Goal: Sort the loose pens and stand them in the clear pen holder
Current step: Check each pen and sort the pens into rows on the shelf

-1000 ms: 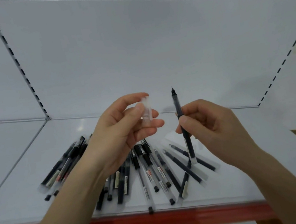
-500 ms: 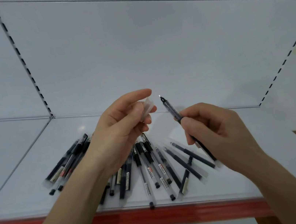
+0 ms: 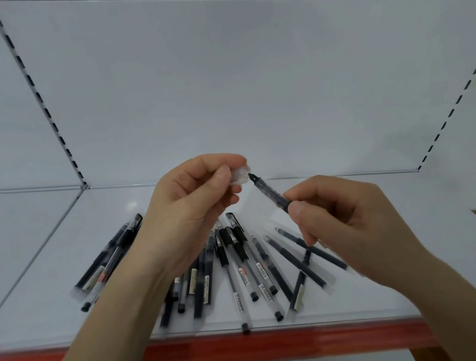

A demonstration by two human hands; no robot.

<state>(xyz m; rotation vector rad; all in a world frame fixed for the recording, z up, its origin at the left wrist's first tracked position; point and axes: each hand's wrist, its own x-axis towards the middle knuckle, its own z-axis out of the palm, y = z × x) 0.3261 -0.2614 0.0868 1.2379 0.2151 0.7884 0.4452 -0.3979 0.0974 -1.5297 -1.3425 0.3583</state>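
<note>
**Capping one pen before it goes to the holder**

In the head view, the left hand (image 3: 192, 215) is pinching a small clear cap (image 3: 240, 175) between thumb and forefinger, with the other fingers curling loosely beneath. The right hand (image 3: 351, 225) is gripping a dark pen (image 3: 269, 191) partway down its barrel with thumb and fingertips. It is pointing the bare tip up and to the left, so the tip is meeting the mouth of the cap; whether it is already inside I cannot tell. Both hands are hovering above the white shelf (image 3: 402, 196).

Below them the loose pens (image 3: 243, 266) are lying flat and fanned out on the shelf, several in clear sleeves. A smaller bunch (image 3: 109, 258) is lying apart to the left. Some pen ends are reaching the red front edge (image 3: 255, 343). The clear pen holder is not showing anywhere in this view, and no pen is standing yet.

Judging from this, the person is closing the held pen, an early part of the sorting. The next move is calling for a straight push of the cap onto the tip along the barrel's line; a tilted cap is likely to slip off. After that the pen is needing a place in the holder, which first has to be brought into reach.
</note>
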